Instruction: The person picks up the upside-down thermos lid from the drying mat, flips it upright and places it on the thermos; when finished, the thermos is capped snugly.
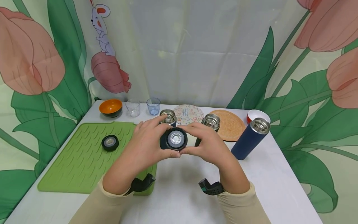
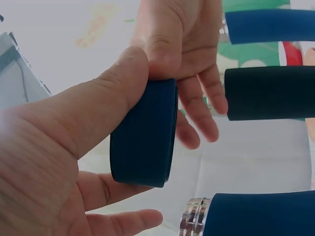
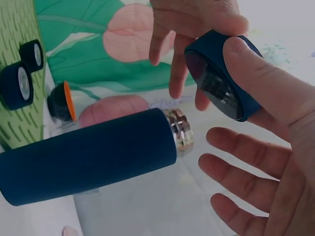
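A dark blue bottle lid (image 1: 176, 139) is held up between both hands, its silvery underside towards the head camera. My left hand (image 1: 149, 143) pinches it between thumb and fingers, most clearly in the left wrist view, where the lid (image 2: 142, 132) appears side-on. My right hand (image 1: 208, 144) has its thumb and forefinger on the opposite side; in the right wrist view the other fingers are spread away from the lid (image 3: 214, 86). Behind the hands stand a lidless navy bottle (image 1: 168, 116) and a lidless black bottle (image 1: 211, 121), both partly hidden. Another lidless navy bottle (image 1: 250, 139) stands at the right.
On the green mat (image 1: 84, 155) lies a black-rimmed lid (image 1: 110, 142); the right wrist view shows a second lid (image 3: 17, 84) there. Along the back are an orange bowl (image 1: 110, 107), two glasses (image 1: 153, 106), a patterned round mat (image 1: 188, 113), a wooden board (image 1: 229, 123) and a white-and-red bowl (image 1: 258, 115).
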Available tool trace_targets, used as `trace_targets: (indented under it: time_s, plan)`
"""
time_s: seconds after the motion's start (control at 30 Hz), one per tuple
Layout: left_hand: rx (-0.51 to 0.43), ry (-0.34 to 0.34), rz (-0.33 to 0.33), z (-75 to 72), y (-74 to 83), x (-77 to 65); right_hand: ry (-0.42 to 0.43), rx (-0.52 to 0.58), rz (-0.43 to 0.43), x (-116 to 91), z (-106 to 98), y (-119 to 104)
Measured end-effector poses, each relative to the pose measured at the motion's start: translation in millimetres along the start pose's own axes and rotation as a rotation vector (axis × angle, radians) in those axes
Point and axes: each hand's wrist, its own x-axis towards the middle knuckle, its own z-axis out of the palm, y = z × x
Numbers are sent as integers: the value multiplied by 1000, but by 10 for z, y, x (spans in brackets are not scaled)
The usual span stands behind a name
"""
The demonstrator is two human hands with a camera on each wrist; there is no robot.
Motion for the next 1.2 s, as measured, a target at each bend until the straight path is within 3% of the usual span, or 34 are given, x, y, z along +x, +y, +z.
trace_targets:
  time_s: [0.2, 0.5, 0.7, 0.83, 1.07, 1.2]
  plan:
    - [20, -46, -64, -20, 20, 6, 6, -47, -10, 9, 5, 17]
    - [57, -121, -116, -69, 4, -23, -50, -121, -50, 7, -20, 23]
    - [48, -132, -142, -99, -46, -16, 8, -118, -99, 0, -34, 49]
    - [14, -132, -142, -126, -89, -21, 108, -129, -209, 24, -17, 79]
    - [-142, -110, -76, -135, -174, -3, 275, -165, -526, 84, 32, 143]
    - [-306, -144, -65, -99, -200, 26, 322, -193, -581, 85, 66, 128]
